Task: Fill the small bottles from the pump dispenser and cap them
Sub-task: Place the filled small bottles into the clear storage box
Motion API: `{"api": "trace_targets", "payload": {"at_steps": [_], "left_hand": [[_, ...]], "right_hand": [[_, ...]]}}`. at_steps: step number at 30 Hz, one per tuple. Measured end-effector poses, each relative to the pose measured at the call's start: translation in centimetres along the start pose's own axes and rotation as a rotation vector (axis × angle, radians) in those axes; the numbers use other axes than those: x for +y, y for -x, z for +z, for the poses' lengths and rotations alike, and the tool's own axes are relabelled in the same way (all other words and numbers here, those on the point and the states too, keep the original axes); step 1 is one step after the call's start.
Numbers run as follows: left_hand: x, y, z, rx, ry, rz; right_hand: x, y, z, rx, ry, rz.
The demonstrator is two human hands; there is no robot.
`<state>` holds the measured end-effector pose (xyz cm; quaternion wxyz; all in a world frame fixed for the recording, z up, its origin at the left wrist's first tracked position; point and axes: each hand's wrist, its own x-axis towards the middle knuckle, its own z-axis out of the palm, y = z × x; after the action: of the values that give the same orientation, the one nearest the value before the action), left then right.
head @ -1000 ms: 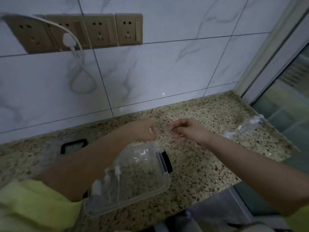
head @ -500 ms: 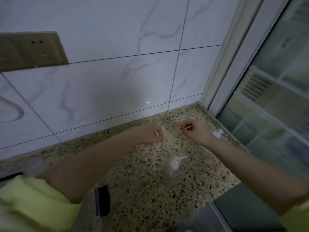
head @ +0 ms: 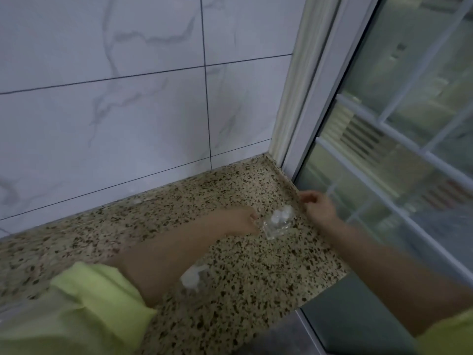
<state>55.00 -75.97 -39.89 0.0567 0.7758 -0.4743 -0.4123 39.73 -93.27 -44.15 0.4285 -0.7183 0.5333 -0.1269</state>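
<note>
A small clear bottle [head: 277, 222] with a white top lies on the speckled counter [head: 245, 267] near its right edge. My left hand [head: 243, 221] reaches across the counter, and its curled fingertips close on the bottle's left end. My right hand [head: 318, 207] hovers just past the counter's right edge, to the right of that bottle, with its fingers curled. Motion blur hides whether it holds anything. A second clear bottle [head: 192, 276] with a white pump top lies beside my left forearm. No pump dispenser is in view.
A marble-tiled wall [head: 128, 111] backs the counter. A white window frame [head: 307, 98] and glass [head: 409, 149] run along the right side, right at the counter's edge. My yellow-green sleeves fill the bottom corners.
My view swung right, so the clear box and wall sockets left the frame. Both hands moved right to the counter's corner. My left hand dropped onto the bottle by the edge.
</note>
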Motion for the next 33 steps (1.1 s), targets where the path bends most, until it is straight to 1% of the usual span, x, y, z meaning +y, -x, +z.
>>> {"api": "trace_targets", "payload": {"at_steps": [2, 5, 8, 11, 14, 16, 19, 23, 24, 27, 30, 33], "left_hand": [[0.7, -1.8, 0.7, -0.021, 0.005, -0.031], [1.3, -4.1, 1.6, 0.048, 0.052, -0.055], [1.3, -6.8, 2.4, 0.098, 0.07, -0.091], [1.7, -9.0, 3.1, 0.073, 0.046, -0.139], [2.3, -10.5, 3.7, 0.03, -0.044, -0.128], [2.5, -11.2, 4.4, 0.063, -0.077, -0.112], [3.1, -12.1, 4.8, 0.047, -0.139, -0.114], [2.9, -12.4, 4.5, 0.055, -0.128, -0.116], [2.6, -12.6, 4.4, 0.078, -0.13, -0.106], [2.1, -12.2, 3.7, 0.138, -0.132, -0.076], [2.0, -10.9, 1.5, 0.1, -0.148, -0.062], [1.1, -8.8, -1.0, 0.067, -0.091, -0.066]], "right_hand": [[1.5, -0.8, 0.4, -0.113, 0.061, 0.019], [3.7, -2.1, 1.1, -0.292, 0.151, -0.033], [4.6, -2.8, 1.5, -0.374, 0.188, -0.116], [4.7, -3.1, 2.2, -0.446, 0.269, -0.172], [5.4, -4.0, 3.2, -0.461, 0.319, -0.22], [5.8, -4.2, 3.6, -0.466, 0.322, -0.26], [6.4, -4.6, 4.0, -0.465, 0.349, -0.32], [7.1, -5.2, 4.4, -0.392, 0.27, -0.372], [7.3, -5.4, 4.6, -0.388, 0.239, -0.371], [6.8, -4.9, 4.1, -0.405, 0.246, -0.375], [5.4, -4.3, 3.3, -0.409, 0.216, -0.39], [2.7, -4.2, 3.0, -0.4, 0.207, -0.463]]}}
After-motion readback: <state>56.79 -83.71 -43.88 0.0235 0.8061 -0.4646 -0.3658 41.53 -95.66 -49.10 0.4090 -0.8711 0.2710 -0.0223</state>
